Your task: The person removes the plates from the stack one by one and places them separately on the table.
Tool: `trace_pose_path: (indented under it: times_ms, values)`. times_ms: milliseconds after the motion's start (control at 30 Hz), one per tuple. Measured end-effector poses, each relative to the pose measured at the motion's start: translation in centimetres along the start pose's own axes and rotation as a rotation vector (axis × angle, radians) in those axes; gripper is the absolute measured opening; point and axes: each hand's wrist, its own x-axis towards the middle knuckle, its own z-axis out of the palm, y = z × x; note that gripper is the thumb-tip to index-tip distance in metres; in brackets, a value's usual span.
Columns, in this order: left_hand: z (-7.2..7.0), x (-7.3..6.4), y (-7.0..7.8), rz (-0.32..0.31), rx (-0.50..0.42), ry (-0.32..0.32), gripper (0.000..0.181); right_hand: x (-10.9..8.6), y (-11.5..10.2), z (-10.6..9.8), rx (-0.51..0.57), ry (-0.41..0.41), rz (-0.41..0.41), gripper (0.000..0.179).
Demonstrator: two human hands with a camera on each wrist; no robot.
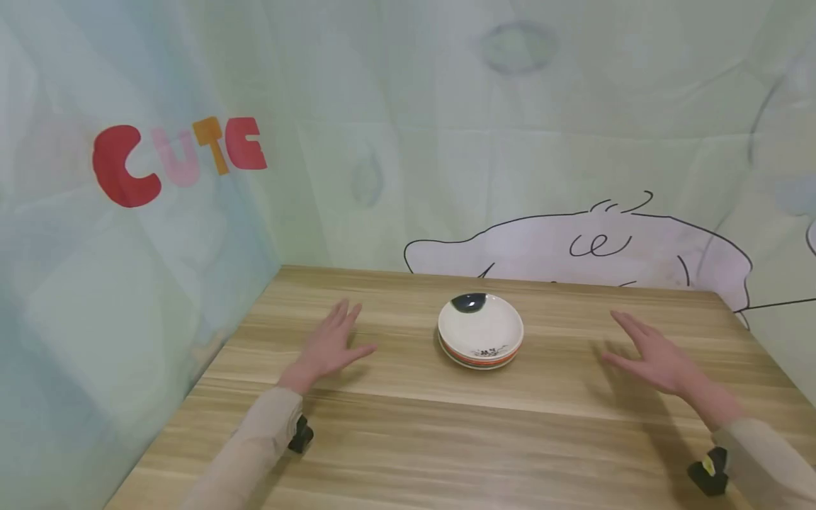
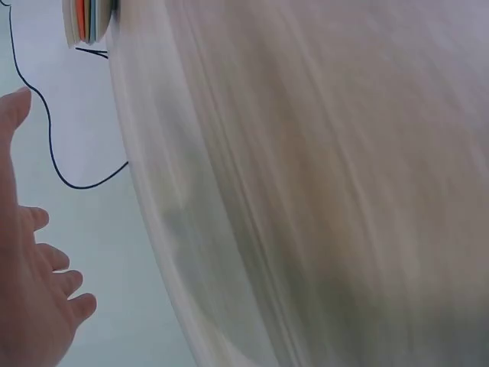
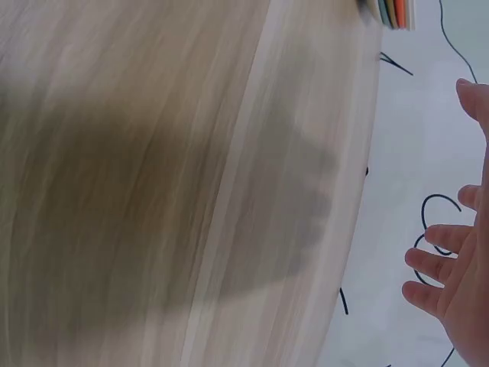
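A small stack of shallow plates [image 1: 479,327] sits on the wooden table, between my two hands. The top one is white with a dark patch at its far rim and a small dark drawing near its front; orange and green edges show below it. To the left of the stack, my left hand [image 1: 327,348] is held over the table with fingers straight and thumb spread, holding nothing. On the other side my right hand [image 1: 656,360] hovers likewise, fingers extended, its shadow falling on the wood. Both wrist views catch only the edge of the stacked plates [image 2: 88,21] at the top.
The wooden table [image 1: 408,446] reaches back to a pale green cloth backdrop [image 1: 395,92] with a line-drawn cartoon figure [image 1: 612,248]. Coloured letters reading CUTE [image 1: 127,166] mark the left side of the cloth. A dark wrist camera [image 1: 710,471] is worn below the right sleeve.
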Motion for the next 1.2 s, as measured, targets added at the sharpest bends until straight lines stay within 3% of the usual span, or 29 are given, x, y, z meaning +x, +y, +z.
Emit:
trace_pose_path:
  times_ms: [467,667,1200]
  values:
    - [0.7,1.9,3.1,0.022,-0.185,-0.006,0.083,1.9,-2.2,1.4,0.272,0.045,-0.004,0.078]
    - [1.1,2.5,3.6,0.009,-0.214,-0.022,0.084,2.6,-3.2,2.1,0.361,0.056,-0.006,0.074]
    - [3.2,4.3,5.8,0.001,-0.301,-0.058,0.085,4.7,-6.0,4.8,0.500,0.104,-0.024,0.065]
